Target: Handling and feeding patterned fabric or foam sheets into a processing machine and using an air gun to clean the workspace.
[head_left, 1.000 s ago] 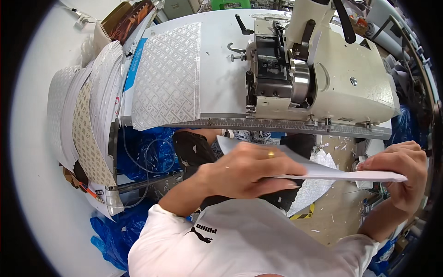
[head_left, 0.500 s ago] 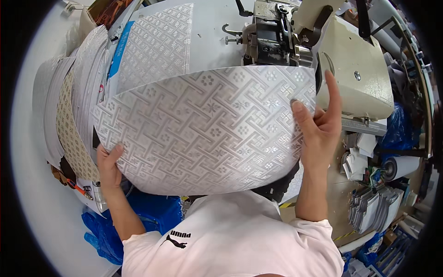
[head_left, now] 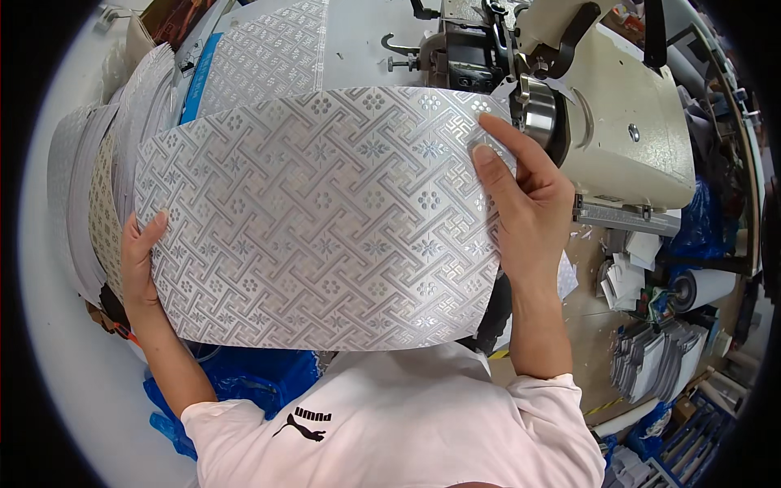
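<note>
A large silver-white sheet (head_left: pixel 325 220) with an embossed lattice and flower pattern is held up in front of my chest. My left hand (head_left: pixel 143 259) pinches its left edge, thumb on the patterned face and the other fingers hidden behind. At the right edge, my right hand (head_left: pixel 533 199) grips the sheet with the thumb on the face and the index finger at the upper right corner. Just beyond that corner stands a cream machine (head_left: pixel 626 122) with black metal parts and a shiny metal cylinder (head_left: pixel 537 110). A similar patterned sheet (head_left: pixel 272 49) lies on the table behind.
A tall stack of curved white sheets (head_left: pixel 77 195), one of them beige (head_left: pixel 104 220), stands at my left. Blue plastic (head_left: pixel 252 378) hangs below the table. On the floor at right are stacked grey-white pieces (head_left: pixel 659 362) and a roll (head_left: pixel 704 291).
Both hands have shifted the sheet leftward and a little up, and its face shows more fully. My right index finger, stretched upward before, now bends onto the sheet's corner.
</note>
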Demonstrator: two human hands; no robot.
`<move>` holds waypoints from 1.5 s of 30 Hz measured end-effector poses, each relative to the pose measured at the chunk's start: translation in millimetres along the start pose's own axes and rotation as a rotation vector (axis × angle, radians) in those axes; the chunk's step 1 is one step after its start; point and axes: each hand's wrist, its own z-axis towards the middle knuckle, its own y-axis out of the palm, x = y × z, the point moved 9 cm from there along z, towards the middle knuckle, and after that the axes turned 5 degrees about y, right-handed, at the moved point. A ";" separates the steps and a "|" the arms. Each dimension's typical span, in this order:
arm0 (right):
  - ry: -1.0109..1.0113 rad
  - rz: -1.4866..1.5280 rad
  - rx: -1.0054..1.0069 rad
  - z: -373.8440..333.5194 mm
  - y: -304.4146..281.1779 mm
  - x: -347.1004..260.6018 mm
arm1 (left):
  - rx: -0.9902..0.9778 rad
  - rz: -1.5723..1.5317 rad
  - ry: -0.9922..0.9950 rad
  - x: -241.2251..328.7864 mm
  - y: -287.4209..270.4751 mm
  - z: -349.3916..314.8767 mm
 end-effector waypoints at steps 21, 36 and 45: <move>0.001 0.000 -0.025 -5.5 -3.9 3.3 | 0.122 0.060 0.103 3.0 -15.7 -13.7; 0.003 -0.011 0.074 14.9 -42.1 -1.8 | 0.007 0.142 0.151 20.4 13.9 13.9; -0.031 -0.175 0.115 27.0 -161.7 -20.7 | -0.289 0.065 0.060 -18.1 141.2 13.1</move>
